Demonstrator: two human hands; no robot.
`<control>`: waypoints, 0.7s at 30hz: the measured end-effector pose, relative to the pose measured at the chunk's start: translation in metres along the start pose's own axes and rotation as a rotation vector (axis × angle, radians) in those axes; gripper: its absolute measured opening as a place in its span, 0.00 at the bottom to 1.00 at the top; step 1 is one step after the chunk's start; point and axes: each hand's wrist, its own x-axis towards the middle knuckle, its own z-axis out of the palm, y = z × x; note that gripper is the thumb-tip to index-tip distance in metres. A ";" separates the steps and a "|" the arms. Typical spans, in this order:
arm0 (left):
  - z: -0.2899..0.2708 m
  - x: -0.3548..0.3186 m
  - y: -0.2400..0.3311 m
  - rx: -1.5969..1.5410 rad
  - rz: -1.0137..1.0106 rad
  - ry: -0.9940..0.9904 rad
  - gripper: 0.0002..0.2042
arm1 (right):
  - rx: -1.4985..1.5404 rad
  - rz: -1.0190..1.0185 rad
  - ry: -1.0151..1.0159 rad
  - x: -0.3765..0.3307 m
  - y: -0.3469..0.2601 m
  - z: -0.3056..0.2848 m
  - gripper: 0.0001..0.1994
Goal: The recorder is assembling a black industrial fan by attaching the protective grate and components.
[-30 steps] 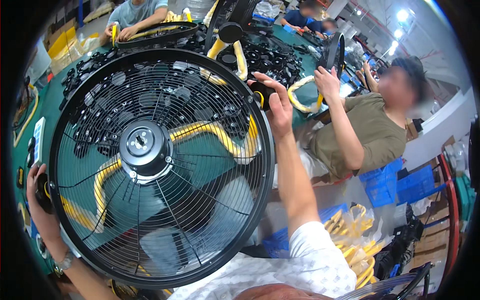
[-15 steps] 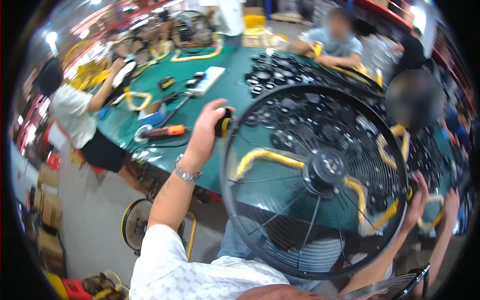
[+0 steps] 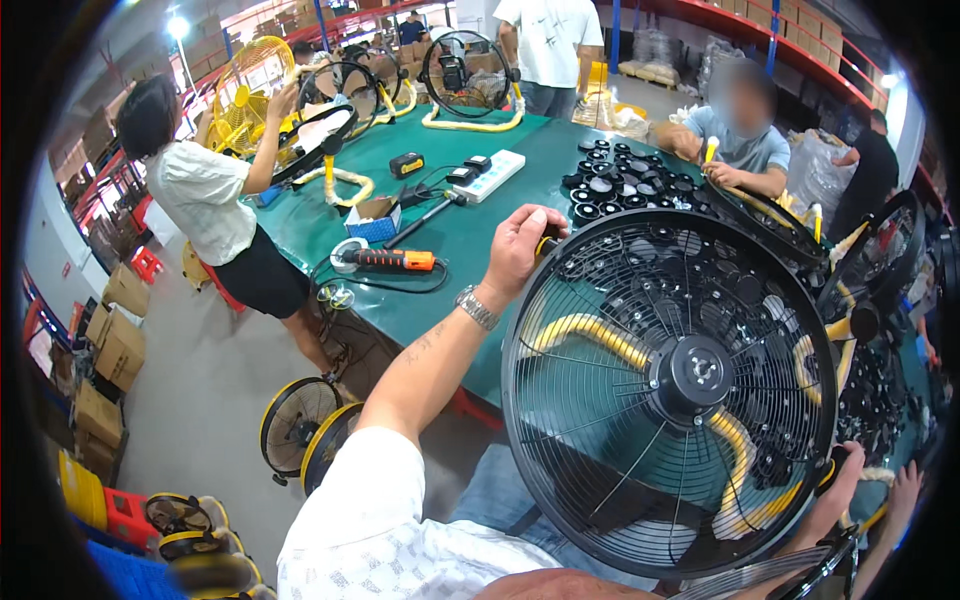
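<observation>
A round black fan [image 3: 690,375] with a wire grille stands tilted up in front of me at the table's near edge. My left hand [image 3: 520,250] is closed round the black-and-yellow side knob [image 3: 546,244] at its upper left rim. At the lower right rim, my right hand [image 3: 843,482] grips the opposite knob [image 3: 827,472], its fingers partly hidden. Through the grille shows a bent yellow tube stand [image 3: 590,328], partly wrapped in clear plastic. Another person's hand [image 3: 904,492] is just right of mine.
Many black round knobs [image 3: 640,180] cover the green table [image 3: 480,235]. An orange-and-black power tool [image 3: 395,260], a power strip [image 3: 490,177] and a small box [image 3: 376,220] lie left. Co-workers stand left and sit across. Fans [image 3: 300,425] stand on the floor at left.
The whole view has swung so the table and people appear farther right. My left hand still holds the knob; my right fingers, stretched before, now curl at the other knob.
</observation>
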 end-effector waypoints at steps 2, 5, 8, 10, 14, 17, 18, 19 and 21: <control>0.003 -0.002 0.007 -0.028 -0.088 0.027 0.11 | 0.112 -0.139 0.012 -0.009 0.000 0.007 0.19; 0.005 0.004 0.033 0.064 -0.371 0.019 0.14 | 0.239 -0.411 0.003 -0.017 0.006 0.016 0.22; 0.005 0.028 0.057 0.323 -0.736 -0.017 0.21 | 0.249 -0.605 -0.091 -0.018 0.012 0.012 0.24; 0.006 0.041 0.059 0.463 -0.835 -0.047 0.22 | 0.104 -0.626 -0.090 -0.014 0.015 0.005 0.25; 0.005 0.040 0.041 0.580 -0.672 -0.057 0.23 | -0.029 -0.430 -0.169 0.006 0.012 -0.009 0.18; 0.000 0.025 0.024 0.535 -0.314 -0.055 0.18 | -0.025 -0.235 -0.281 0.020 -0.001 -0.014 0.15; -0.001 0.017 0.018 0.474 -0.181 -0.034 0.18 | 0.186 0.143 -0.343 0.023 -0.008 -0.017 0.15; 0.000 0.008 0.012 0.417 -0.062 -0.009 0.17 | 0.422 0.489 -0.402 0.026 -0.015 -0.019 0.16; 0.000 0.001 0.005 0.288 0.005 0.014 0.15 | 0.348 0.640 -0.384 0.029 -0.026 -0.018 0.19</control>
